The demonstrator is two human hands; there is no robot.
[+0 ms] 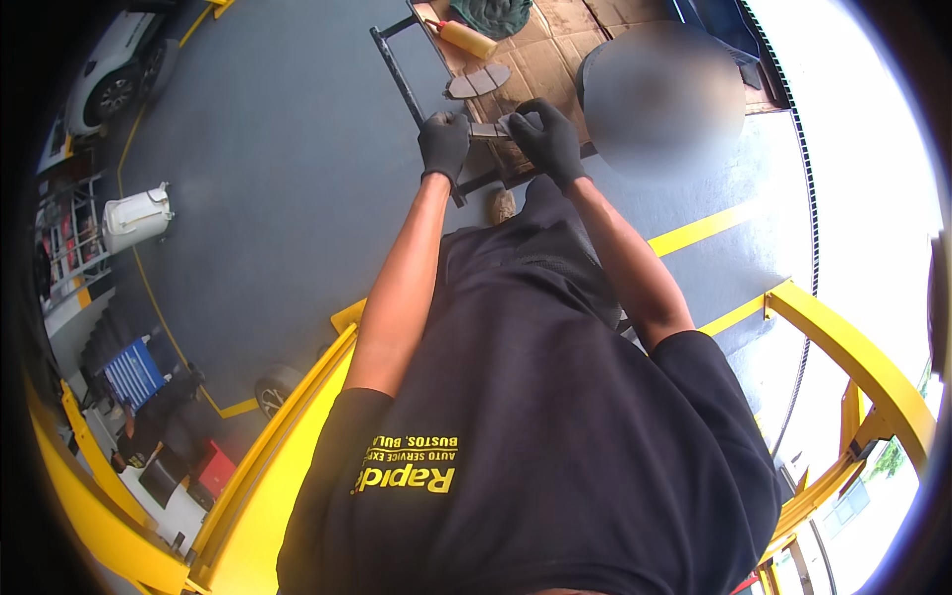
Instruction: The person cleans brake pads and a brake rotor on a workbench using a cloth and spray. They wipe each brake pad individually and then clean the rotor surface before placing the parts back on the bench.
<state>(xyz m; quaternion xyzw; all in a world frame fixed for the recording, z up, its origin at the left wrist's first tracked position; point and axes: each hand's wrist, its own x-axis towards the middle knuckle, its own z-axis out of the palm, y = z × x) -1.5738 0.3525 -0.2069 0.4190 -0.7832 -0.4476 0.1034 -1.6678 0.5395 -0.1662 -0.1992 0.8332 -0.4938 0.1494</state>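
Note:
My left hand (445, 145), in a dark grey glove, grips one end of a brake pad (487, 130). At the pad's other end is my right hand (549, 141), gloved alike, with a small grey piece of sheet material (511, 123) under its fingers; I cannot tell if it is sandpaper or cloth. The pad is held level above the near edge of a metal-framed cart. Just beyond my hands, a second brake pad (480, 81) lies face up on the cardboard (547, 56). Past it lies a yellowish bottle (467, 39) with a red nozzle.
A green cloth (492, 15) lies at the cardboard's far side. The cart's metal handle (398, 74) sticks out left. A blurred round area (662, 100) hides what is at right. Yellow lift parts (279, 468) flank me. Farther left are a white drum (137, 217) and a person (149, 424).

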